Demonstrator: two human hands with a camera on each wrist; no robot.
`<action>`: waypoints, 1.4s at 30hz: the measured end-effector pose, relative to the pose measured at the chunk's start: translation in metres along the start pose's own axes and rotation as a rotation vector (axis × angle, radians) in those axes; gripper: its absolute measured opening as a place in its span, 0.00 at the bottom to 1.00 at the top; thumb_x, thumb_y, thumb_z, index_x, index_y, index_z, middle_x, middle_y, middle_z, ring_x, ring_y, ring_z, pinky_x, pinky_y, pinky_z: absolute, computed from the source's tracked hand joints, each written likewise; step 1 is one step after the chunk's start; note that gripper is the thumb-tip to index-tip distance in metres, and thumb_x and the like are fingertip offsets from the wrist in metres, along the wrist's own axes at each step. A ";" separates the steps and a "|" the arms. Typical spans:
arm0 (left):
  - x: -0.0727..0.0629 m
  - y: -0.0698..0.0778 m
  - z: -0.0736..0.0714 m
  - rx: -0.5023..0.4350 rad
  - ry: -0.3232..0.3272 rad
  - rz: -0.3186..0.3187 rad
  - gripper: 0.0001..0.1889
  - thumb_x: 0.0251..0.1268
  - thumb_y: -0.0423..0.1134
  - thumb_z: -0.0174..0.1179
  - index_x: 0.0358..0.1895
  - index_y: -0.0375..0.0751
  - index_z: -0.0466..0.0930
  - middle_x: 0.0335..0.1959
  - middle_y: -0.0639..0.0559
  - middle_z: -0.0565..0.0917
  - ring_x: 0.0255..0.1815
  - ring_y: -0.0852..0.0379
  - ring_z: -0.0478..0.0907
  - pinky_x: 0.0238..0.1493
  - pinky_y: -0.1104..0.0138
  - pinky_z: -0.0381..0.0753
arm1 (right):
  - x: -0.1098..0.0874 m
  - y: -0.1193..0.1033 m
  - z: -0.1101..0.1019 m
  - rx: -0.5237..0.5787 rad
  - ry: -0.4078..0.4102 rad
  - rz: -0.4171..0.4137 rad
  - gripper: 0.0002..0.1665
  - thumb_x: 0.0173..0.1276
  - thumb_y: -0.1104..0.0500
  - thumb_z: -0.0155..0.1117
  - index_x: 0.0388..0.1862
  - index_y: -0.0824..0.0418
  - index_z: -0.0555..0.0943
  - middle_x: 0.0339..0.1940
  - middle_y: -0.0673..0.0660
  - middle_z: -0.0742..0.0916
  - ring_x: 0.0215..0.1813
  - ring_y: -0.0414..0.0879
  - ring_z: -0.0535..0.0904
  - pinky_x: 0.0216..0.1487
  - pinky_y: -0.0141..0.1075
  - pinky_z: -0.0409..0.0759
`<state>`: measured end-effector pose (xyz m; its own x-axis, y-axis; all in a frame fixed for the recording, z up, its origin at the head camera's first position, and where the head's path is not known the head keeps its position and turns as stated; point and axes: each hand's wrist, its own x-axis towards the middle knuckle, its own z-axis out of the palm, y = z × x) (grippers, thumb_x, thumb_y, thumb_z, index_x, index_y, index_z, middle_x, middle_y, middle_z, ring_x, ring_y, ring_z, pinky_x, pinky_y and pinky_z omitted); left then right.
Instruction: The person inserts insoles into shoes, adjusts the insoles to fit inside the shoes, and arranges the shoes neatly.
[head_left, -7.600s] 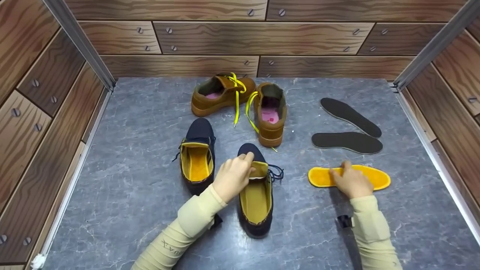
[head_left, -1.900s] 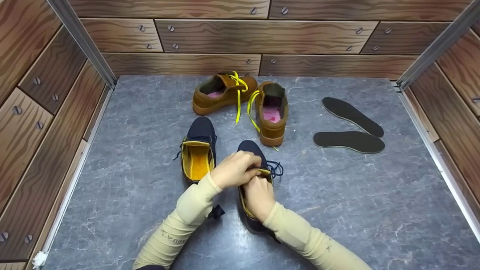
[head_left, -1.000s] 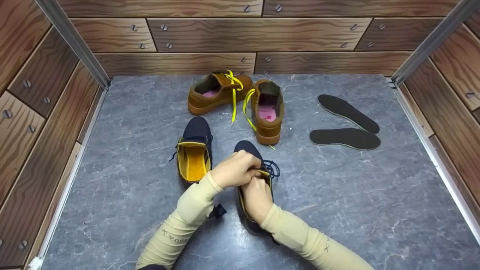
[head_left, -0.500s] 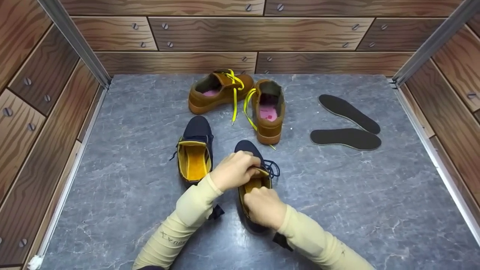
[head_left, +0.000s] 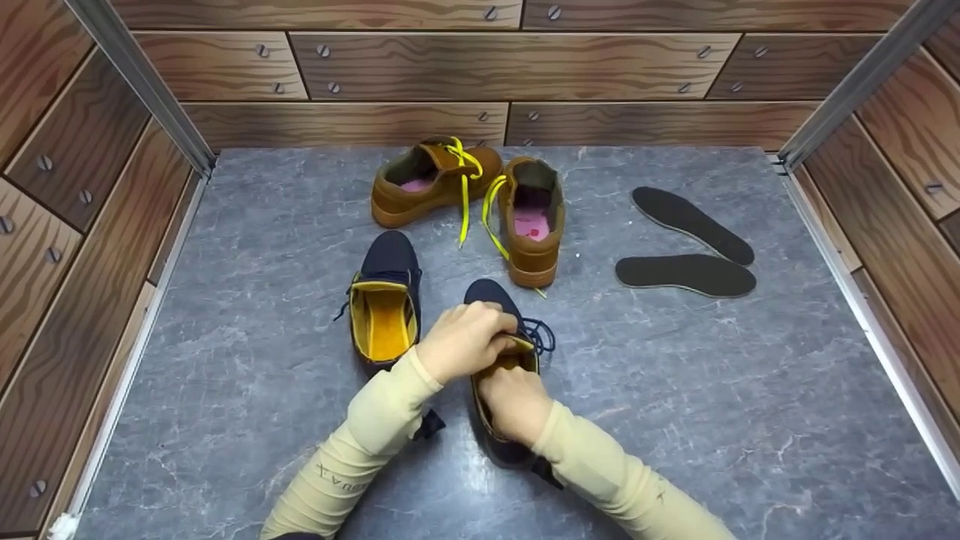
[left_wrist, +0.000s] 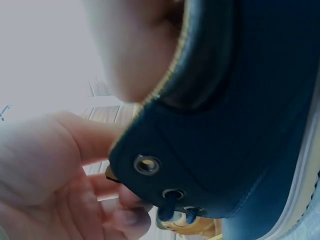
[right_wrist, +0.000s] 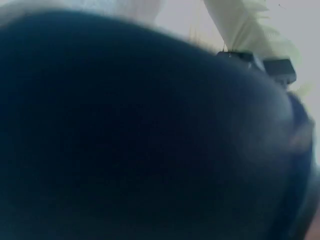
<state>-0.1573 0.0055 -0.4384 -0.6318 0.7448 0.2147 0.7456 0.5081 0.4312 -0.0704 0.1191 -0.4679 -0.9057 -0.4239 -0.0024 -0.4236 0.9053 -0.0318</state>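
Note:
A navy shoe (head_left: 489,294) with yellow lining stands in front of me, toe pointing away. My left hand (head_left: 466,339) pinches its raised tongue (head_left: 519,343) between thumb and fingers. Down inside the shoe's opening is my right hand (head_left: 516,403), its fingers hidden by the shoe walls. A little dark yellow shows in the opening ahead of that hand, too shaded to make out fully. In the left wrist view the shoe's navy side (left_wrist: 250,110) with metal eyelets stands close to the left hand (left_wrist: 45,165). Dark shoe material (right_wrist: 140,130) fills most of the right wrist view.
The matching navy shoe (head_left: 390,255) lies to the left, a yellow insole (head_left: 390,330) inside it. Behind are two brown shoes (head_left: 435,187) with yellow laces and pink insoles. Two black insoles (head_left: 686,274) lie at right on the grey floor (head_left: 712,405). Wood-patterned walls surround it.
Earlier my right hand held a yellow insole on the floor at right; that insole has left the spot. The hand entered the shoe, drew back toward the heel, then moved forward again. Left hand stays.

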 end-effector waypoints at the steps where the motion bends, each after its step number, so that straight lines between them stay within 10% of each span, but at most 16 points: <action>1: -0.001 0.001 0.000 0.013 0.002 -0.003 0.03 0.61 0.38 0.66 0.30 0.46 0.83 0.31 0.51 0.83 0.28 0.45 0.83 0.26 0.53 0.80 | 0.000 0.000 0.000 0.012 -0.003 0.004 0.07 0.46 0.66 0.69 0.24 0.63 0.79 0.24 0.58 0.83 0.25 0.58 0.82 0.21 0.48 0.79; 8: -0.013 0.005 0.003 0.042 0.117 -0.072 0.08 0.62 0.43 0.67 0.32 0.43 0.80 0.30 0.50 0.79 0.24 0.47 0.80 0.22 0.56 0.78 | -0.007 0.012 -0.026 0.262 0.086 -0.002 0.05 0.51 0.68 0.68 0.22 0.62 0.79 0.20 0.58 0.83 0.21 0.56 0.80 0.19 0.46 0.77; 13: -0.036 0.010 0.007 0.156 0.285 -0.230 0.22 0.60 0.53 0.67 0.21 0.42 0.71 0.16 0.52 0.70 0.11 0.54 0.68 0.10 0.65 0.66 | -0.015 0.034 -0.052 0.264 0.189 0.189 0.15 0.60 0.54 0.73 0.20 0.58 0.78 0.14 0.51 0.78 0.15 0.47 0.72 0.15 0.38 0.70; 17: -0.056 0.013 0.019 0.164 0.176 -0.309 0.30 0.60 0.59 0.64 0.11 0.48 0.63 0.09 0.57 0.60 0.08 0.61 0.56 0.07 0.70 0.56 | -0.010 0.057 -0.045 0.236 0.116 0.366 0.25 0.58 0.42 0.74 0.23 0.62 0.78 0.15 0.55 0.78 0.16 0.51 0.74 0.15 0.41 0.70; 23: -0.073 0.011 0.041 0.149 0.156 -0.298 0.19 0.64 0.45 0.59 0.16 0.44 0.68 0.11 0.51 0.67 0.09 0.53 0.64 0.09 0.64 0.61 | 0.007 0.070 -0.015 0.473 -0.089 0.333 0.17 0.66 0.55 0.63 0.18 0.59 0.75 0.16 0.54 0.76 0.18 0.47 0.71 0.20 0.41 0.69; 34: -0.045 -0.016 0.012 0.400 0.386 -0.371 0.14 0.64 0.38 0.58 0.20 0.38 0.73 0.12 0.44 0.76 0.11 0.44 0.74 0.09 0.56 0.66 | 0.059 0.069 -0.015 0.551 0.161 0.256 0.12 0.65 0.65 0.56 0.22 0.67 0.76 0.21 0.62 0.80 0.27 0.59 0.79 0.32 0.53 0.78; 42: -0.034 -0.038 -0.001 0.457 0.433 -0.500 0.15 0.65 0.40 0.62 0.21 0.35 0.78 0.17 0.40 0.81 0.16 0.39 0.79 0.13 0.50 0.73 | 0.104 0.066 -0.014 0.561 0.099 0.331 0.14 0.66 0.62 0.54 0.21 0.64 0.77 0.30 0.68 0.85 0.34 0.62 0.83 0.39 0.54 0.80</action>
<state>-0.1645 -0.0394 -0.4617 -0.8701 0.1964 0.4520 0.3067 0.9338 0.1845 -0.1928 0.1352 -0.4558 -0.9952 -0.0970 -0.0105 -0.0744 0.8244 -0.5611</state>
